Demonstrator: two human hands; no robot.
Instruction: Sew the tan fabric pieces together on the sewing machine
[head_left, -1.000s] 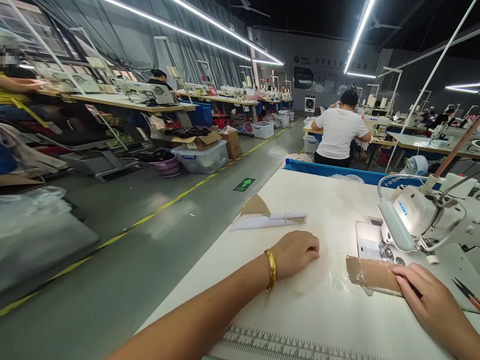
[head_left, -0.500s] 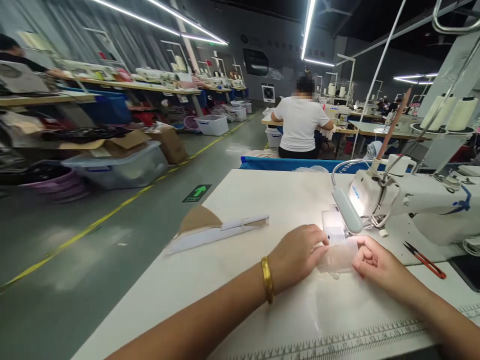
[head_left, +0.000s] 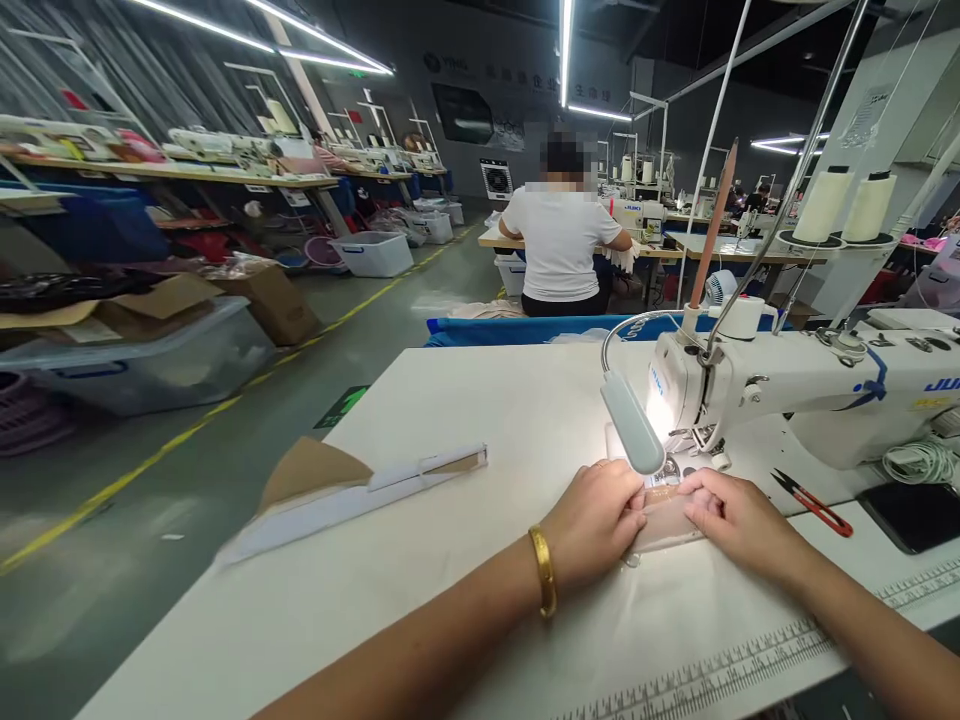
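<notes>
A small piece of sheer, pale fabric [head_left: 663, 527] lies on the table in front of the presser foot of a white sewing machine [head_left: 780, 370]. My left hand [head_left: 598, 515] pinches its left edge, with the fingertips curled close to the foot. At the opposite edge, the thumb and bent fingers of my right hand [head_left: 739, 518] grip the same fabric. A grey lamp [head_left: 632, 425] on a bendable neck lights the stitching spot and partly covers the needle area. Red-handled thread snips [head_left: 814, 502] lie to the right of my right hand.
Left on the white table [head_left: 465, 570] is a folded paper and cardboard piece [head_left: 352, 505]. A black phone [head_left: 911, 515] lies at the right, and a printed ruler [head_left: 739, 665] runs along the front edge. Ahead, a person in a white shirt [head_left: 559, 245] sits at another machine.
The view has swung to the right. My hands have moved closer together and nearer the presser foot, bringing the fabric's far edge up to it.
</notes>
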